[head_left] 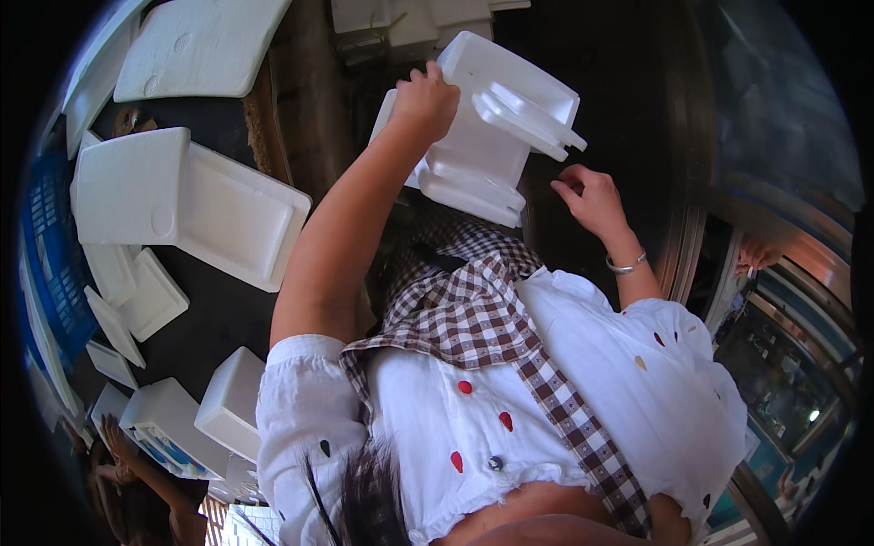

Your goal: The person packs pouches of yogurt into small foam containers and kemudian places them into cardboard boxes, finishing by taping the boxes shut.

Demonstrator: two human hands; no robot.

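Observation:
A white foam box (pixel 471 136) lies open before me, with foam lids (pixel 526 119) slanting across its inside. More white foam pieces (pixel 471 188) rest at its lower side, nearest my apron. My left hand (pixel 428 99) grips the box at its upper left edge, fingers curled over the rim. To the right of the box, my right hand (pixel 590 194) is in the air, just below the lids' ends, with thumb and fingertips close together; nothing shows between them. A metal bangle sits on the right wrist.
At left lie foam boxes (pixel 130 191), foam lids (pixel 157 293) and a blue plastic crate (pixel 58 252). Foam boxes (pixel 416 27) are stacked at the top. Another person's arm (pixel 147 471) shows at lower left. A metal-framed glass structure (pixel 778 355) stands at right, with another hand (pixel 758 254) beside it.

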